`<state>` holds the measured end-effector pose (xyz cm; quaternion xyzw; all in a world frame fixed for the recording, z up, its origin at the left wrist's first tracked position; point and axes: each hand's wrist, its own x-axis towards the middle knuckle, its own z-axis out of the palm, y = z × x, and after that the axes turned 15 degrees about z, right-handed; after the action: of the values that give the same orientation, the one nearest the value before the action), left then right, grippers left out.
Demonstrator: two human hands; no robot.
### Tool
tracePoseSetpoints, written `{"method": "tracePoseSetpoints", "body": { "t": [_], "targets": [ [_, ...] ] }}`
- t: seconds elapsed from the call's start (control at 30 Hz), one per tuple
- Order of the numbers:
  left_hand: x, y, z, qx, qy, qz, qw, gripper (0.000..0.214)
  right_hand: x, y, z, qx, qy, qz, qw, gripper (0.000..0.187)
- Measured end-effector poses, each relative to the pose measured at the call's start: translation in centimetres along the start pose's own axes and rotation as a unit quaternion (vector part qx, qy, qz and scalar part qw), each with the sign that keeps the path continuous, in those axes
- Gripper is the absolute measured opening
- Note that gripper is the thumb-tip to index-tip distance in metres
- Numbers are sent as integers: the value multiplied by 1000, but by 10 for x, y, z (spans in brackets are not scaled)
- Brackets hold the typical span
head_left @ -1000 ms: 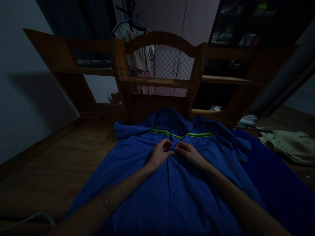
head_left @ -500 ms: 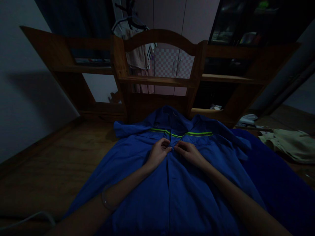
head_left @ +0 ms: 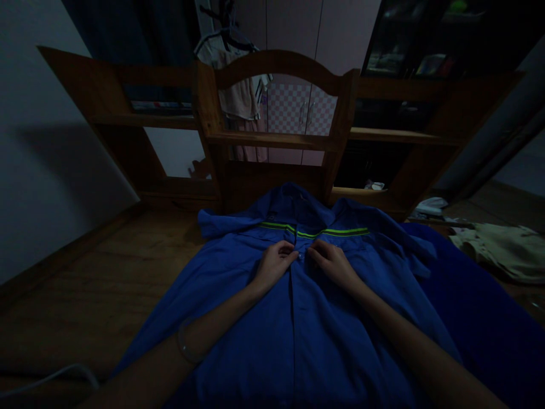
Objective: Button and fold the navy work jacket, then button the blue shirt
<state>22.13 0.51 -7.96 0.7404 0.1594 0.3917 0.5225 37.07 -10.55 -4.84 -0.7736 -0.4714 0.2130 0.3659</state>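
A blue shirt (head_left: pixel 247 318) with a collar, short sleeves and a yellow-green stripe (head_left: pixel 353 231) across the chest lies spread out, front side up. My left hand (head_left: pixel 276 262) is on its front opening just below the stripe, fingers curled and thumb pinching the cloth beside a small shiny button (head_left: pixel 301 255). Just right of that button, my right hand (head_left: pixel 330 258) has its thumb and fingers closed on the cloth; its fingertips are partly hidden. A clear bangle (head_left: pixel 186 343) circles my left wrist.
Behind the collar stands a wooden shelf headboard (head_left: pixel 272 139). Wooden boards (head_left: pixel 97 284) lie to the left, with a white cable (head_left: pixel 63 372) near me. Dark blue cloth (head_left: pixel 477 307) and a pale garment (head_left: pixel 502 250) lie to the right. The room is dim.
My right hand has shifted slightly right, away from my left hand, so the button between them now shows. My left hand has barely moved.
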Motion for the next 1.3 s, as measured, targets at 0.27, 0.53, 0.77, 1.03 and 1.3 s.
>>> {"method": "tracePoseSetpoints", "body": {
  "t": [0.27,0.53,0.77,1.03,1.3],
  "targets": [
    [1,3,0,13,11,-4,1000,16,10,15,-5,-74,26,-33,996,5],
    [0,0,-2,11,11,-17,1000,12,18,30,-8,58,75,32,995,10],
    [-1,-7,-4,35,4,-18,999,13,15,30,-9,44,107,58,992,30],
    [0,-7,-5,60,-2,-15,998,12,10,24,-9,8,98,51,994,34],
    [2,-4,-2,-28,20,-52,998,17,8,19,-9,-24,115,19,993,25]
  ]
}}
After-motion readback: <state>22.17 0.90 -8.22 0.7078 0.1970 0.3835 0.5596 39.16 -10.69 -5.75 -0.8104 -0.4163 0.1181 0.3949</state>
